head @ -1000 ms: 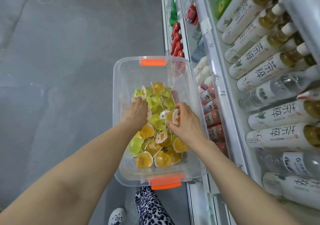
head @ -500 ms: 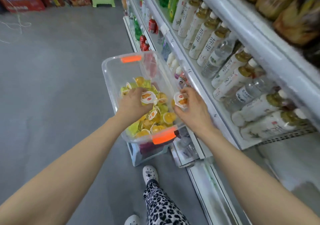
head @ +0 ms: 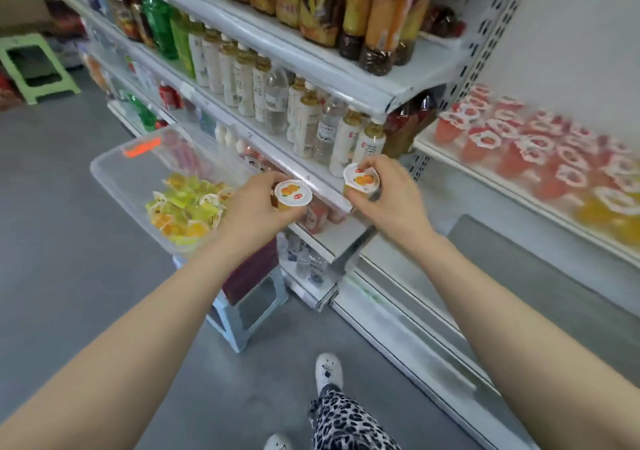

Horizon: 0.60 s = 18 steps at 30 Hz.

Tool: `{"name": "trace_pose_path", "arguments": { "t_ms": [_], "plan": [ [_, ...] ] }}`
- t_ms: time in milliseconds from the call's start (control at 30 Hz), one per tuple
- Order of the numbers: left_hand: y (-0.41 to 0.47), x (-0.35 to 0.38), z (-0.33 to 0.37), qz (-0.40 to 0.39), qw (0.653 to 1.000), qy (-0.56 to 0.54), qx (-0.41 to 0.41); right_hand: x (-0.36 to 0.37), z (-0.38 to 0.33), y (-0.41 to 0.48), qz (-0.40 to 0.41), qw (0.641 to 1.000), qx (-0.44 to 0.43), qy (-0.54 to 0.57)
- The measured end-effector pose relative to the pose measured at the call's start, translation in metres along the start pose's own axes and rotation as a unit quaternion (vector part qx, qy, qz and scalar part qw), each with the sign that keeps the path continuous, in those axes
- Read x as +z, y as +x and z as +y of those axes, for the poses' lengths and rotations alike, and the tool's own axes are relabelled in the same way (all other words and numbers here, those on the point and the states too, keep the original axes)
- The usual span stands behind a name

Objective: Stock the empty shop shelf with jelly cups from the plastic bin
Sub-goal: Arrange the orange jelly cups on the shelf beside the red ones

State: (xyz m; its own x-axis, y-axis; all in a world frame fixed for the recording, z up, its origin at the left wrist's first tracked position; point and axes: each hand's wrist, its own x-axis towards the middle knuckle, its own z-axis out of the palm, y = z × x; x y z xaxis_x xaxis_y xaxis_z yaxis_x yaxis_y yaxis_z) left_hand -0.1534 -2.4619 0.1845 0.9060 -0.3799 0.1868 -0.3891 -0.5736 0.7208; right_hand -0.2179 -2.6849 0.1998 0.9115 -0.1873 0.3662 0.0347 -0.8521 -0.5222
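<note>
My left hand [head: 254,208] holds an orange jelly cup [head: 293,193] with a white lid, just right of the clear plastic bin [head: 114,175]. My right hand [head: 391,195] grips a second orange jelly cup [head: 361,178] in front of the drinks shelf edge. The bin has orange handles and holds several yellow, green and orange jelly cups [head: 187,205]; it sits on a small stool [head: 242,311]. The shelf [head: 519,186] to the right carries rows of red jelly cups [head: 540,144] and some orange ones [head: 609,214].
Drink bottles [head: 277,103] fill the shelves behind my hands. A green stool [head: 34,68] stands at the far left on the grey floor. My patterned trouser leg and white shoes [head: 329,373] are below. A lower white shelf [head: 519,297] runs at the right.
Both hands lifted out of the bin, each with one orange jelly cup, and moved right. The view swung up and right, bringing the jelly shelf into sight.
</note>
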Motion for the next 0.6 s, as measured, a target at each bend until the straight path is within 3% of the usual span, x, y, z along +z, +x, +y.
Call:
{"name": "trace_pose_path", "arguments": {
  "t_ms": [167,600],
  "plan": [
    [-0.006,0.038,0.064,-0.072,0.996,0.010,0.060,-0.070,0.027,-0.045,0.063,0.996,0.050,-0.026],
    [-0.014,0.169,0.263,-0.138,0.964,-0.037,0.222,-0.256,0.132,-0.158,0.231,0.955,0.158,-0.094]
  ]
}}
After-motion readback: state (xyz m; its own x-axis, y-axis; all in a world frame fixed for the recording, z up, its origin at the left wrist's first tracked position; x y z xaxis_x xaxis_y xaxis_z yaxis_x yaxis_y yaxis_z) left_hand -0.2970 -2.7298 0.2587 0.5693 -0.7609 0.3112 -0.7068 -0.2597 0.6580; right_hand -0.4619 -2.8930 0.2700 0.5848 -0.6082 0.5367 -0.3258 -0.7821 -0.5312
